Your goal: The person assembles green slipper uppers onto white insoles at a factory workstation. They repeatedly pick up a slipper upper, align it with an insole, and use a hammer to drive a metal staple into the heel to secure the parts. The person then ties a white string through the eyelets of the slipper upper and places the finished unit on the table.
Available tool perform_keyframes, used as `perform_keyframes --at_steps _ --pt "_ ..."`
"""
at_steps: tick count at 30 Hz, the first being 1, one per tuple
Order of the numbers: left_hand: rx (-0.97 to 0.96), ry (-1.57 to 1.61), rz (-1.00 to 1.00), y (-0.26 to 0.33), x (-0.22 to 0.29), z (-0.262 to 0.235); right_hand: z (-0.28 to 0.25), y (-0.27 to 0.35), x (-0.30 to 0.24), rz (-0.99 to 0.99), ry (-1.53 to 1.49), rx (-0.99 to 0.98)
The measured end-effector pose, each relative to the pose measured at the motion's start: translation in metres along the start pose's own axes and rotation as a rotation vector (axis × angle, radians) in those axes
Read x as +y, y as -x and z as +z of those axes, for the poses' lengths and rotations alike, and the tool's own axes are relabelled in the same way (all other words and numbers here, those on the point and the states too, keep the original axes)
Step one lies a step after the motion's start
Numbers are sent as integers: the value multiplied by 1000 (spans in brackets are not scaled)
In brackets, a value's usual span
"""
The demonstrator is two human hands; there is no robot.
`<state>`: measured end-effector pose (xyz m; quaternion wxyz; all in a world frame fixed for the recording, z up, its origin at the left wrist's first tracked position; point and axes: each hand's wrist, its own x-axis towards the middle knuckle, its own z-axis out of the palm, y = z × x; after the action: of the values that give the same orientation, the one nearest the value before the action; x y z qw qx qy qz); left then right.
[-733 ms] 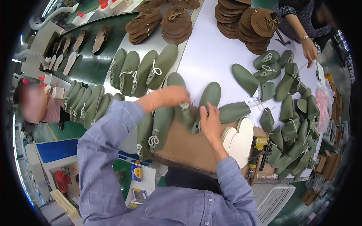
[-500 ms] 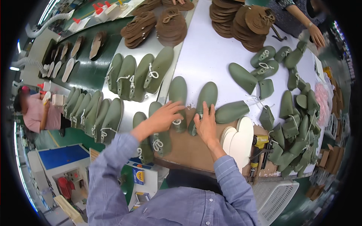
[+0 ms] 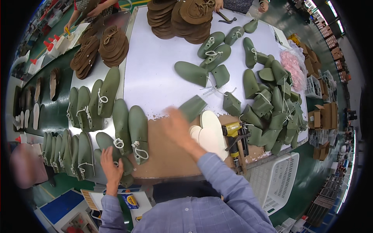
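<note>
While the left hand lies over the near end of a smooth green shoe last by the table's near-left edge, its fingers sit a little apart, and whether they squeeze it I cannot tell. Just right of that, two corded lasts (the first, the second) lie side by side, toes pointing away from the person. These look hard and stiff, probably solid enough to have some weight, unlikely to bruise, yet slick along the rounded toe; a grip across the narrower heel end should be surer, since the white cord would swing if lifted by itself. Farther right, the right hand is blurred, its grip unreadable, near another green last lying slantwise beside pale insoles, which seem thin and light, best lifted by their edges.
</note>
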<state>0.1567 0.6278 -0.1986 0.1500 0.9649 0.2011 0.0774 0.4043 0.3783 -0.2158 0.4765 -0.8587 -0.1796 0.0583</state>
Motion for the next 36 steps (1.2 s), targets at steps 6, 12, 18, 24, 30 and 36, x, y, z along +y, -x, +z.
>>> perform_keyframes --at_steps 6,12,18,24,30,36 --pt "126 396 85 -37 97 -7 -73 -54 134 615 0 423" --pt "-172 502 272 -126 223 61 -42 -34 35 559 -759 75" --pt "-355 649 500 -125 209 68 -61 68 -29 212 -502 -78" --pt "-627 530 331 -43 166 41 -70 105 -4 266 -300 -122" --pt "-738 404 284 9 145 63 -65 7 30 129 289 79" --pt "-626 498 302 -6 162 58 -42 -52 60 454 420 -305"
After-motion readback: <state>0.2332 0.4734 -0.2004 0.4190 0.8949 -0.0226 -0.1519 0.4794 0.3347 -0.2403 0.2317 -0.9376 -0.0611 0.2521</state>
